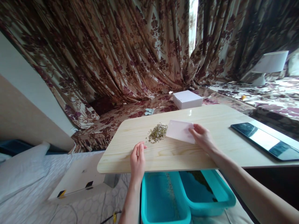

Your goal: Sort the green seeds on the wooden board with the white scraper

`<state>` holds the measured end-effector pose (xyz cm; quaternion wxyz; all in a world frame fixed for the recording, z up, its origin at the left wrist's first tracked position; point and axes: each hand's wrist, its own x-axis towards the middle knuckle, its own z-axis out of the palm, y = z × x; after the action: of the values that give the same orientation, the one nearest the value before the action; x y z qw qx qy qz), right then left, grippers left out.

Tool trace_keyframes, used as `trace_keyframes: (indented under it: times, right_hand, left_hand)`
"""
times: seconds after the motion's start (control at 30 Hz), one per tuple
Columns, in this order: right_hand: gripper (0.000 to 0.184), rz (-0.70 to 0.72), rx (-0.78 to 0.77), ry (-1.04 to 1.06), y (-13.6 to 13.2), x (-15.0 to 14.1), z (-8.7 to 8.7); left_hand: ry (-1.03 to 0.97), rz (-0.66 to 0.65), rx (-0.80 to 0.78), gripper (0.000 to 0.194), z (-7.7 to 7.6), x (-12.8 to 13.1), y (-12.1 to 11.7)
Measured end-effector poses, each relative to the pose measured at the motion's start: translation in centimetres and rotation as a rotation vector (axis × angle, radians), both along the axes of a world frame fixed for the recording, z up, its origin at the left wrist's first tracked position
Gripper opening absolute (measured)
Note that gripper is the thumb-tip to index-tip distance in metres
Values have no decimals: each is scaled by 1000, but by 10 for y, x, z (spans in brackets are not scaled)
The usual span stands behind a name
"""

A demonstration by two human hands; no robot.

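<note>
Pile [158, 133] lies between left hand [138, 152] and flat sheet [180, 131].

Table [210, 124]: heap of grains [158, 133] near the far left corner, sheet [179, 131] just right of it, tablet [266, 140] by the right edge. Below the near edge: two tubs [161, 196], side by side. Beyond the far edge: box [187, 99].

Daylight enters through a bright, blown-out gap in the curtains [149, 49]; the folds around it fall dim. Soft glare marks the table [210, 155], sharper reflections the dark tablet [266, 140]. Wide-angle distortion stretches the edges.
</note>
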<state>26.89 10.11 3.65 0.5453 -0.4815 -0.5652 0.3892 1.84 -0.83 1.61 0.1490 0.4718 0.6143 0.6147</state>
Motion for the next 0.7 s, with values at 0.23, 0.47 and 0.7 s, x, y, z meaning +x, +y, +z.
trace_keyframes:
  times: [0.23,0.47,0.7]
  right_hand:
    - [20,57,-54,7,-5,-6,2]
    - [24,70,-46,6,-5,-6,1]
    - [31,107,-47,12,-6,-10,0]
  left_hand:
    - [7,-2,-6,44,0,-1,0]
    - [10,-2,-5,45,1,0,-1]
    - [12,-2,-3,43,1,0,-1]
